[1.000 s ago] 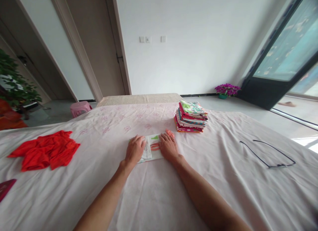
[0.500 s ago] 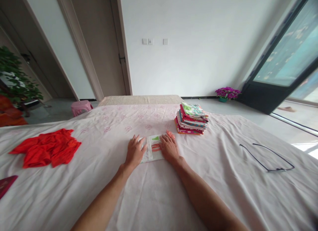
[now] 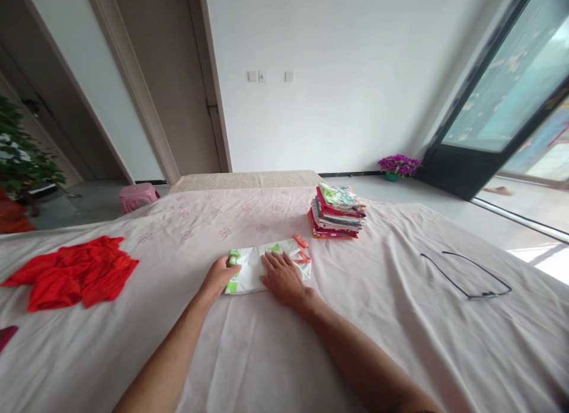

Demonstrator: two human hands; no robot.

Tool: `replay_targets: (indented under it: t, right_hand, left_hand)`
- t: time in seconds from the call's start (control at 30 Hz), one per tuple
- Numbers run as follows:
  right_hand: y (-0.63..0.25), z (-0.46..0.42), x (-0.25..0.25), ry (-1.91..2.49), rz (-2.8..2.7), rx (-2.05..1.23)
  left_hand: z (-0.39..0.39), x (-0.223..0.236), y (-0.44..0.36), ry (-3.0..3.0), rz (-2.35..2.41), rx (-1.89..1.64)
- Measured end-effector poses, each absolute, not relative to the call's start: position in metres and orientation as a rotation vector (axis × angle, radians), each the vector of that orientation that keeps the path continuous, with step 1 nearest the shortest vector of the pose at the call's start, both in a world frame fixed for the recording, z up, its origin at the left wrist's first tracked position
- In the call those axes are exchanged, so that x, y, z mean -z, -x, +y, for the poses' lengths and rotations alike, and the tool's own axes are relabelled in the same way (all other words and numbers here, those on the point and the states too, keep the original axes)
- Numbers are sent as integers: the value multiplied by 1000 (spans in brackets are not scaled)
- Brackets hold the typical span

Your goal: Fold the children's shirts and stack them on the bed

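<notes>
I see cloth (image 3: 253, 272) on sheet (image 3: 249, 354): L end in L hand (image 3: 219, 275), R hand (image 3: 284, 277) atop, R of ctr. Stack (image 3: 338, 216) beyond R hand, slightly R. Glasses (image 3: 489, 294) well R of R hand; garment (image 3: 84, 271) well L of L hand. Stool (image 3: 138, 195) far beyond, L.

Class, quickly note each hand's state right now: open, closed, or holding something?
Left hand: closed on the left end of the folded white-and-green cloth.
Right hand: open, laid palm-down on the cloth, no grip.
</notes>
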State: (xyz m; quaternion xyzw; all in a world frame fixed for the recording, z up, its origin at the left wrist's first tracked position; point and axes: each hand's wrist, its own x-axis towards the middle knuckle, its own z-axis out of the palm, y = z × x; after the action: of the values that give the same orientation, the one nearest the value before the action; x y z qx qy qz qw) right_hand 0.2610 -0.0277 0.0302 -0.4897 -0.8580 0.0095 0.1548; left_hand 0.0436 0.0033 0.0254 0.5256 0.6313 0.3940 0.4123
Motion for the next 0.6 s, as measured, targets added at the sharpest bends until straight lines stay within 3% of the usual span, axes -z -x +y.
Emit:
replay_targets:
  t: [0.27, 0.47, 0.6]
  right_hand:
    - [-276, -13, -46, 1396, -2198, -336]
    - [-281, 5, -45, 1249, -1380, -1386]
    - [-285, 7, -42, 1056, -1066, -1748]
  left_hand:
    - [1, -61, -74, -1141, 1289, -1120]
    - [10, -74, -108, -1230, 1283, -1132]
    - [17, -70, -136, -1333, 1316, -1123]
